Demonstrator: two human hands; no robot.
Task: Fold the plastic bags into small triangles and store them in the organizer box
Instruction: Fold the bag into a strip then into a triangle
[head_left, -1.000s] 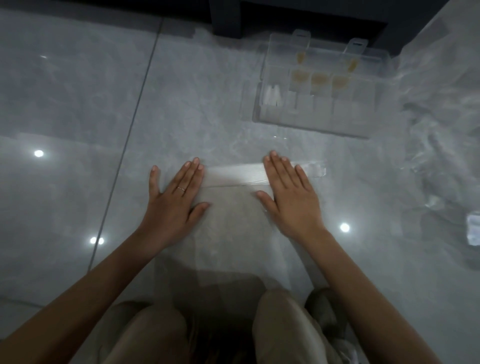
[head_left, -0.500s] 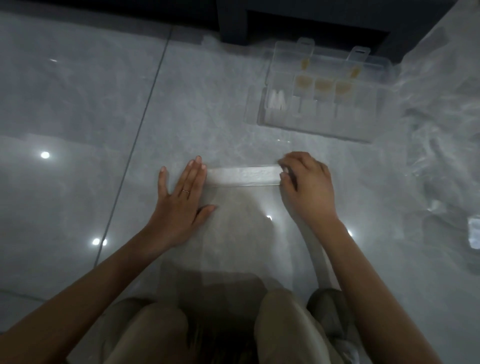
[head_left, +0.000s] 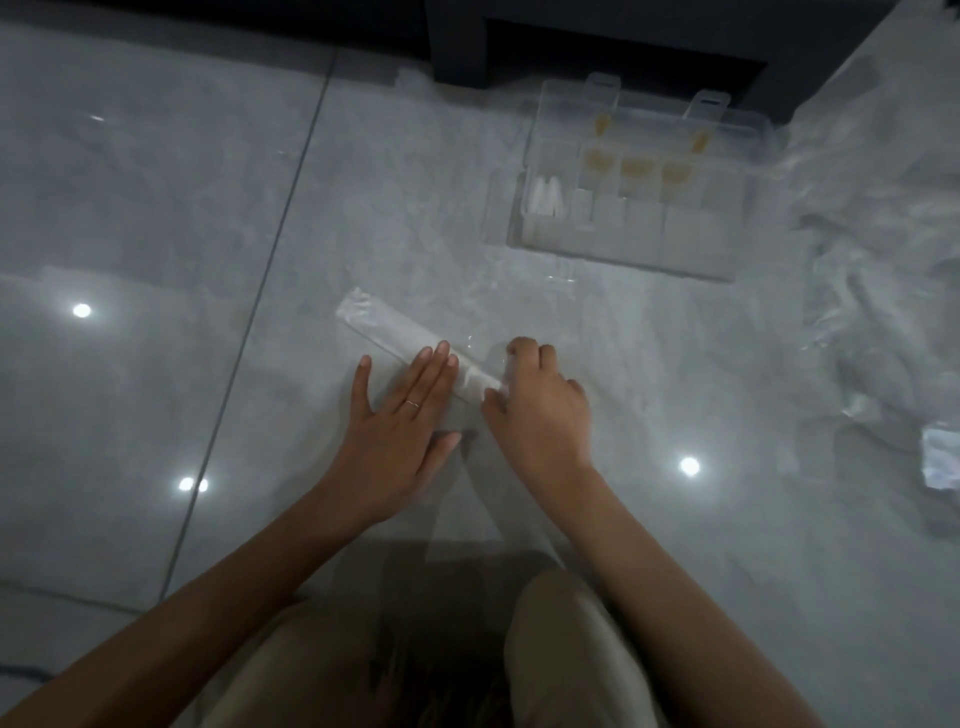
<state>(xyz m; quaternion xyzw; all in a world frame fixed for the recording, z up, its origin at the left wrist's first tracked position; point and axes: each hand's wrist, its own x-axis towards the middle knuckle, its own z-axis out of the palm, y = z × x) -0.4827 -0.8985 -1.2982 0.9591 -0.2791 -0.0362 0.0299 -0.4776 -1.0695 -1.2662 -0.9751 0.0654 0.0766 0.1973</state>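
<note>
A clear plastic bag folded into a long narrow strip (head_left: 387, 332) lies on the grey floor, slanting from upper left down to the right. My left hand (head_left: 400, 431) lies flat with straight fingers pressing on the strip's middle. My right hand (head_left: 540, 410) has curled fingers and pinches the strip's right end. The clear organizer box (head_left: 634, 249) stands open at the back right, with white folded triangles in its left compartment and yellowish ones further back.
A heap of loose clear plastic bags (head_left: 883, 260) fills the right side. Dark furniture (head_left: 597, 41) stands behind the box. A small white packet (head_left: 940, 462) lies at the right edge. My knees are at the bottom.
The strip has swung from lying level to slanting up-left. My right hand went from flat to curled and has drawn the strip's right end toward me. My left hand shifted right.
</note>
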